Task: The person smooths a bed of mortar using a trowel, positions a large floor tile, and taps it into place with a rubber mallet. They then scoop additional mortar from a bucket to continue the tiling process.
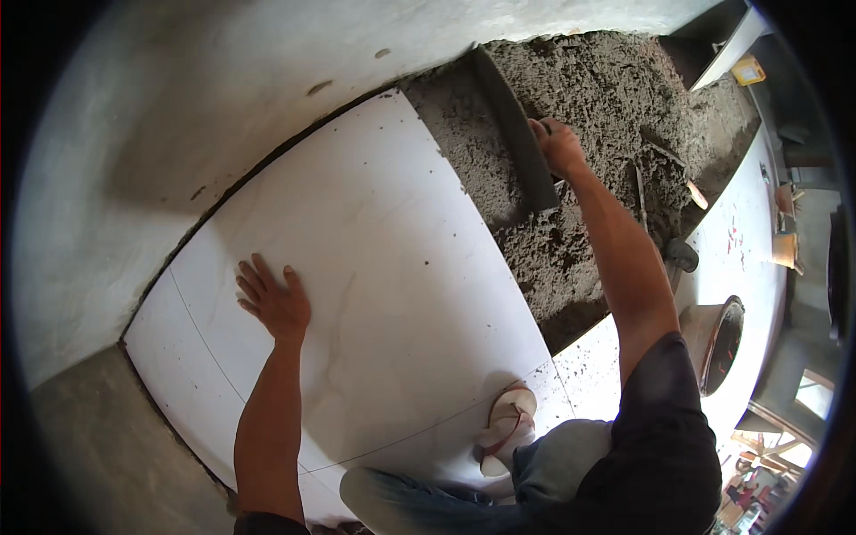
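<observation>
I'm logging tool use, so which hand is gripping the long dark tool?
The right hand, over the grey mortar, grips the long dark tool. The left hand instead lies spread on the large white tile.

a pale bucket (699, 328) on the right, a yellow box (748, 70) beyond

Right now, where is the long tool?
In the head view, the long tool is in the right hand, upper right of centre, on grey mortar beside the white tile.
</observation>
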Motion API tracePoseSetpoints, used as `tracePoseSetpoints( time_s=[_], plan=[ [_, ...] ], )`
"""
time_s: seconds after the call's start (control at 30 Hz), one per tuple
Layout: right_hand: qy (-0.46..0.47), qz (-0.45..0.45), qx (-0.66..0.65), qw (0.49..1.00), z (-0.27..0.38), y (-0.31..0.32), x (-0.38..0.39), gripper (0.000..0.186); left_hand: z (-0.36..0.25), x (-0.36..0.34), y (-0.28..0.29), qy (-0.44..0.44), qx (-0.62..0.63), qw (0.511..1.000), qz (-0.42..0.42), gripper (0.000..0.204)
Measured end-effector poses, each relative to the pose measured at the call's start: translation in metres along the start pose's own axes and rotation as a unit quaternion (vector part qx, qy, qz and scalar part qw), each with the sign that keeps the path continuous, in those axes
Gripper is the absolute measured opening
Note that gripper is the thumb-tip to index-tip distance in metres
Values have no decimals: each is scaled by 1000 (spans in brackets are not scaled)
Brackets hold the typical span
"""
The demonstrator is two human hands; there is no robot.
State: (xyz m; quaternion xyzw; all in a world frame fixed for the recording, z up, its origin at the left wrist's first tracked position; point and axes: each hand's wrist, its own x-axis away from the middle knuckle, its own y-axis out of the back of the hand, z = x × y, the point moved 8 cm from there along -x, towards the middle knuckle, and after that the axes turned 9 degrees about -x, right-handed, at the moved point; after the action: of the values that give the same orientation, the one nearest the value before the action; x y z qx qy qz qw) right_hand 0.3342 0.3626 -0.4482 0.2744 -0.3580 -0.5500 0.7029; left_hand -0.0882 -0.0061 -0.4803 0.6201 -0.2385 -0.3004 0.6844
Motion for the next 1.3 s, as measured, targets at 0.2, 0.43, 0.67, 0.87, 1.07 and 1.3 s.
tracePoseSetpoints(
  time_s=[0.2, 0.43, 0.67, 0.87, 1.07, 1.3],
  plan=[
    [-102, 125, -488, 858, -52, 22, 36, 46, -1, 8, 4, -5, -7, 1000, -9, 65],
    [84, 179, -581, 789, -130, 84, 174, 33, -37, 80, 18, -94, -1, 995, -10, 63],
    [79, 162, -100, 978, -66, -26, 214, 30, -71, 189, 30, -114, -5, 993, 6, 66],
    [1, 95, -37, 995, -93, 5, 157, 37, -61, 262, 30, -118, -19, 990, 70, 71],
    [19, -66, -35, 997, -81, 142, 136, 57, -55, 273, 27, -111, -13, 989, 93, 69],
    [124, -344, 45, 930, -144, 186, 171, 62, -63, 268, 18, -136, -21, 989, 54, 70]
  ],
)
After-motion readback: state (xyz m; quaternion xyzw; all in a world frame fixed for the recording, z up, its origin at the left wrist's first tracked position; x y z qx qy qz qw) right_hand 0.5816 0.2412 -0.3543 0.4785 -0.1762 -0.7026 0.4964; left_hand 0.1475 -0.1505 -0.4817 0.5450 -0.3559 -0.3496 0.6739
